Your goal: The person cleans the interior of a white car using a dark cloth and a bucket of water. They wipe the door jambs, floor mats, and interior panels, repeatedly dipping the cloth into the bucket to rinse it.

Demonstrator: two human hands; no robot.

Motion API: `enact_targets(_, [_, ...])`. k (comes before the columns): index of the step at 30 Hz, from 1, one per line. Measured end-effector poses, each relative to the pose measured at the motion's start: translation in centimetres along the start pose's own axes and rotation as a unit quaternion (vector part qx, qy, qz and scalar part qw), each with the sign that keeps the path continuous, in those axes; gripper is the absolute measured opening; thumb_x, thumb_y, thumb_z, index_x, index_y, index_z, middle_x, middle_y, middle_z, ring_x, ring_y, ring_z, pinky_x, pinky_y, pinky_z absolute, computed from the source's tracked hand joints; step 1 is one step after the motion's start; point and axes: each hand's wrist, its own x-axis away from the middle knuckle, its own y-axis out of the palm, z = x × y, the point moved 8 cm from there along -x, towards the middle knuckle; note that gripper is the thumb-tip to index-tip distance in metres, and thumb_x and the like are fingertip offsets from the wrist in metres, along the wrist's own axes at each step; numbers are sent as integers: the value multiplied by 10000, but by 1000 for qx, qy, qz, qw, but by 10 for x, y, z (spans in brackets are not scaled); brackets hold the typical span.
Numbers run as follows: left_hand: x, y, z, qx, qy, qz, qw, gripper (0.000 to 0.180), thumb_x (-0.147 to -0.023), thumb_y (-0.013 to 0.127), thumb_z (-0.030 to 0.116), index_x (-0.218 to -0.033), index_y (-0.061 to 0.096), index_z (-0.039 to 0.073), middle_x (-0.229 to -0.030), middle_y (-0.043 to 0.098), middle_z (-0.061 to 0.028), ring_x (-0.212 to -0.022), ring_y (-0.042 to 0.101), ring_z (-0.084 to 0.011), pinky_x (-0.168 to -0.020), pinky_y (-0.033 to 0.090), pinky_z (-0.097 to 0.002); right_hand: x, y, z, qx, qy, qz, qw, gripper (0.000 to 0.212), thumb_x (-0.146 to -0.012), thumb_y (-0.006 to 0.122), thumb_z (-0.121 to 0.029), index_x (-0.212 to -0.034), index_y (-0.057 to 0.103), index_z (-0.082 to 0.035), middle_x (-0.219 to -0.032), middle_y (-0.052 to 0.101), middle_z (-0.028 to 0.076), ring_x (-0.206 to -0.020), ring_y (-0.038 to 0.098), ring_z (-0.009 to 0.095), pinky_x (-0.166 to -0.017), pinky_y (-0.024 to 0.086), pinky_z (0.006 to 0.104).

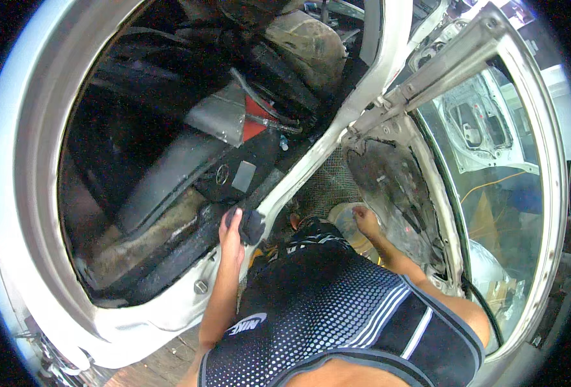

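My left hand (232,237) is at the white door sill (274,209) of a car body, its fingers closed round a dark, soft-looking pad or wad of cloth (252,227). Whether it is a sponge or a rag I cannot make out. On the right, my right hand (365,221) has its fingers curled in beside the stripped, dirty inner face of the open car door (388,184). What the curled fingers hold, if anything, is hidden. A pale round rim, like a bucket's (342,211), shows just beside that hand.
Past the sill lies the car's dark interior, with a grey and red trim piece (234,119) and a worn seat (308,45). The door's window frame (492,39) rises on my right. Beyond its glass, another bare door panel (479,122) and a yellow cord (492,186) show.
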Motion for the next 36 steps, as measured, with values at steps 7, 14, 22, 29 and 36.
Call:
enact_targets(7, [43, 56, -9, 88, -61, -199, 974, 270, -972, 634, 230, -1211, 597, 111, -1162, 661, -33, -1031, 645, -165, -905, 522, -327, 87, 38, -160, -413, 52, -99, 904, 556, -979, 578, -456, -1398, 486, -101, -1287, 599, 89, -1150, 601, 233, -909, 509, 467])
enact_targets(14, [103, 92, -66, -327, 148, -469, 807, 562, -1018, 527, 408, -1461, 445, 71, -1451, 481, -115, -1281, 495, -225, -1092, 369, -365, 163, 71, -157, -668, 92, -98, 732, 406, -976, 590, -372, -1303, 561, -133, -1242, 640, 68, -1096, 634, 243, -954, 515, 459])
enact_targets(22, [53, 42, -78, -387, 70, -357, 847, 477, -952, 658, 353, -1262, 597, -4, -1192, 654, -136, -1043, 629, -209, -916, 482, -340, 250, 27, -16, -813, 115, 113, 560, 376, -936, 613, -420, -1126, 625, -95, -893, 646, 76, -763, 626, 236, -719, 558, 366])
enact_targets(29, [39, 23, -68, -438, 112, -297, 841, 392, -945, 665, 311, -1179, 648, -3, -1114, 683, -116, -1020, 628, -187, -888, 484, -329, 339, 71, 121, -793, 184, 198, 546, 256, -894, 644, -327, -1019, 610, -107, -908, 642, 65, -738, 643, 261, -682, 564, 412])
enact_targets(36, [65, 33, -78, -439, 153, -268, 844, 421, -939, 661, 305, -1227, 622, 0, -1183, 665, -138, -1043, 628, -220, -919, 484, -341, 457, 171, 307, -756, 294, 153, 564, 274, -894, 566, -323, -971, 632, -68, -873, 681, 110, -768, 671, 303, -705, 575, 423])
